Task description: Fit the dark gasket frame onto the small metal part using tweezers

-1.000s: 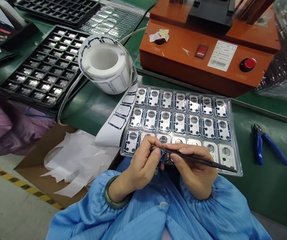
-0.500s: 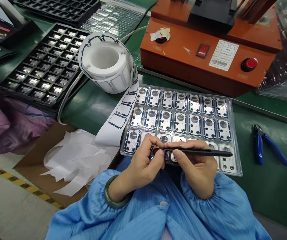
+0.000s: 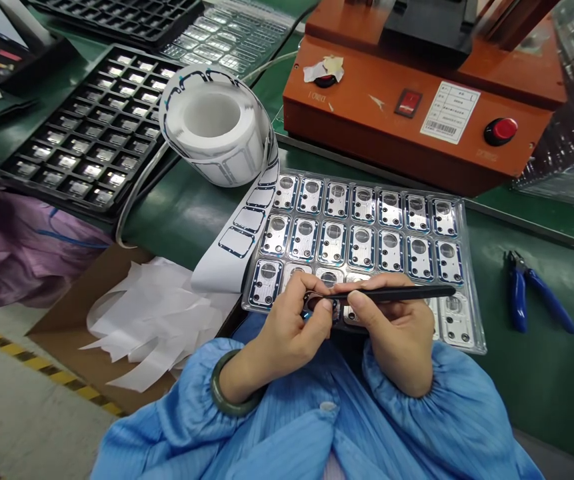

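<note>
My right hand (image 3: 399, 327) is closed around black tweezers (image 3: 417, 293), which lie nearly level with their tips pointing toward my left hand. Between the thumb and fingers of my left hand (image 3: 294, 320) is a small metal plate (image 3: 335, 308) with a dark blue edge, largely covered by the fingers. Both hands meet over the near edge of a clear plastic tray (image 3: 473, 280). Rows of silver plates (image 3: 361, 245) sit in its pockets, many with dark blue adhesive frames around them.
A roll of adhesive frames (image 3: 231, 163) trails its white backing strip left of the tray. Blue-handled cutters (image 3: 519, 293) lie right. An orange machine (image 3: 357, 100) stands behind. A black tray of parts (image 3: 87, 133) and a cardboard box (image 3: 61, 327) of paper scraps are left; a pink sleeve (image 3: 17, 247) shows.
The tweezers' rear end has swung up slightly, and my right hand has shifted its hold a little. My left hand stays almost in place on the small plate.
</note>
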Tool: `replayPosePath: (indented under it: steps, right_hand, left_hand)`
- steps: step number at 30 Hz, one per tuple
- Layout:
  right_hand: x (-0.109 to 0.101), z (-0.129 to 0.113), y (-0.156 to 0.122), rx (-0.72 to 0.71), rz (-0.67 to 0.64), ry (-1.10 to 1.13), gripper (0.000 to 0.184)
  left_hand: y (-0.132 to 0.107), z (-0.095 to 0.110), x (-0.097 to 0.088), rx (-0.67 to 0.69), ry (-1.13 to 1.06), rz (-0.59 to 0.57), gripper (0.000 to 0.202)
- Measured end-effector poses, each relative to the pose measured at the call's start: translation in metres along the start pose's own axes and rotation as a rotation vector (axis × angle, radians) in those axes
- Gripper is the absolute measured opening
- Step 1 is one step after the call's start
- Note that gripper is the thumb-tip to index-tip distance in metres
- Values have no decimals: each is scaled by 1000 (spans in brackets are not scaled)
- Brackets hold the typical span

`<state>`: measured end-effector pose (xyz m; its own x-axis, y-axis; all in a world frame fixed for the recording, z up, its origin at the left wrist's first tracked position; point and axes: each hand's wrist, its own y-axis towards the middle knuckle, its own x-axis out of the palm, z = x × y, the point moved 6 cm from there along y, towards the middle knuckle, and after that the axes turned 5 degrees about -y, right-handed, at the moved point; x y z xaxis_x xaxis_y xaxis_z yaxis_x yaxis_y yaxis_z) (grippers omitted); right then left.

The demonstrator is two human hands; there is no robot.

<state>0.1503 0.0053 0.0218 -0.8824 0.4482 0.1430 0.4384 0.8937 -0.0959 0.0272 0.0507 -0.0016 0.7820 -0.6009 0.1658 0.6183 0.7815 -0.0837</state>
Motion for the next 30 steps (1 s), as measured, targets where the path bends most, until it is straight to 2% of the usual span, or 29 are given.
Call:
replayPosePath:
  steps: [6, 18, 24, 30]
  right_hand:
    - [-1, 1, -1, 40, 35, -37, 17]
    - [-1, -2, -1, 9, 38, -93, 14]
    - [4, -2, -4, 30, 38, -108, 13]
    - [0, -2, -4, -15, 75, 44, 16]
  left_hand:
    - [-1, 0, 1, 32, -6, 20, 5]
    - [-3, -7, 0, 14, -84, 101, 3]
    - [-3, -6, 2, 15, -93, 104, 6]
    - [-3, -3, 3, 12, -64, 60, 4]
